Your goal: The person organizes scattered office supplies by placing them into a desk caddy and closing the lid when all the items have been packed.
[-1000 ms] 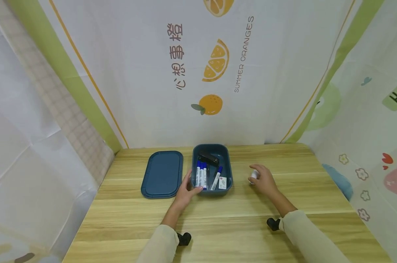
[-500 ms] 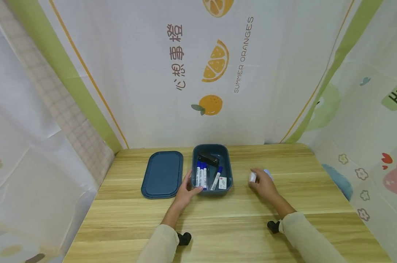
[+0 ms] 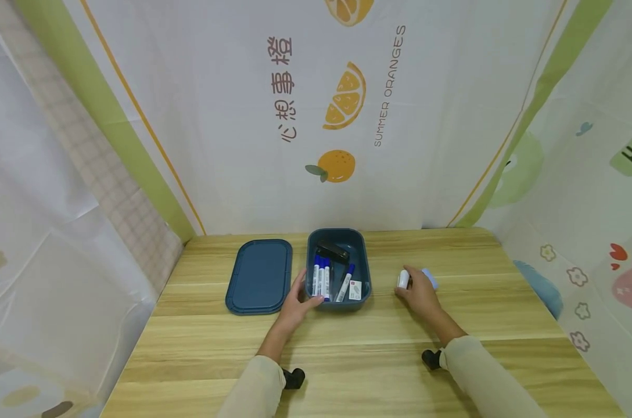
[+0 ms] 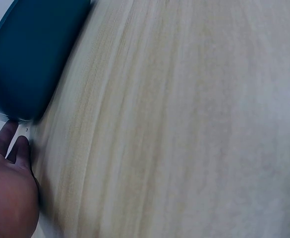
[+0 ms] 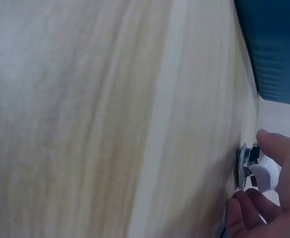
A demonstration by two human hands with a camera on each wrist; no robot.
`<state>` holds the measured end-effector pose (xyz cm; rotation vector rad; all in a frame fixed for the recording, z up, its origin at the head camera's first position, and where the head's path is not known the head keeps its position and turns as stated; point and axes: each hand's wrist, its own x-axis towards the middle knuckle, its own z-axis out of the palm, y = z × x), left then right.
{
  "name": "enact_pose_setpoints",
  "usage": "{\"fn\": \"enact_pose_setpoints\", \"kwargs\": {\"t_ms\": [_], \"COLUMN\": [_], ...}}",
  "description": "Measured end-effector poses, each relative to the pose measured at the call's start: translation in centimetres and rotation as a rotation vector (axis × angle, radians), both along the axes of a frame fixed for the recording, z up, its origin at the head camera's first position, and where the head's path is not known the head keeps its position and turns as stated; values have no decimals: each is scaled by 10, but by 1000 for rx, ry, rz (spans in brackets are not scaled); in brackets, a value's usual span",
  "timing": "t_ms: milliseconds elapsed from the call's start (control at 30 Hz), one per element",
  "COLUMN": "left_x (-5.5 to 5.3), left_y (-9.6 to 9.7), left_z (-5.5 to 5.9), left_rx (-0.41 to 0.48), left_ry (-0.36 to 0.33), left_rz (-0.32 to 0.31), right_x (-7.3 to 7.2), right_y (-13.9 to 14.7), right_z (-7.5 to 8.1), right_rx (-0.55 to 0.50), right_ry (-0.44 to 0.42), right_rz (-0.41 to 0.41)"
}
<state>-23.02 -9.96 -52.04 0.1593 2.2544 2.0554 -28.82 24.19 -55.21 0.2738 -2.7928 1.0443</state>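
Note:
In the head view, my left hand holds the near left corner of a dark blue plastic box, its thumb by the near rim and its fingers along the left side. In the left wrist view, fingertips touch the box. Inside lie several white markers with blue caps, a black stapler and a small white packet. Right of the box, my right hand grips a small white device; the right wrist view shows its metal base and dark mechanism low by the tabletop. Its exact kind is unclear.
A matching blue lid lies flat left of the box. Just behind my right hand is a light blue flat item, partly hidden. The wooden table meets a printed curtain at its far edge.
My right hand and the white device have shifted slightly, and the device now stands more upright in the fingers. The light blue item has come into view. My left hand stays at the box.

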Motion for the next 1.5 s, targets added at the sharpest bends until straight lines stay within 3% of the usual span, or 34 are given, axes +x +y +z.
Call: {"fn": "enact_pose_setpoints", "kwargs": {"t_ms": [200, 267, 567, 867, 1067, 1233, 1500], "left_x": [-12, -13, -13, -14, -15, -12, 2], "left_y": [-1, -1, 0, 1, 0, 0, -2], "left_z": [-25, -28, -29, -31, -34, -29, 4], "left_rx": [-11, -15, -14, -10, -12, -1, -5], "left_ry": [4, 6, 9, 18, 19, 7, 0], "left_rz": [26, 35, 47, 37, 35, 27, -4], "right_x": [-3, -3, -2, -7, -6, -6, -8], "right_y": [-1, -2, -14, -45, -69, -84, -98], "right_z": [-2, -1, 18, 47, 53, 50, 47], "right_rx": [30, 31, -67, -229, -241, -250, -193], "right_ry": [5, -11, -49, 56, 80, 65, 72], "right_rz": [-20, -26, -78, -97, -100, -93, -74]}}
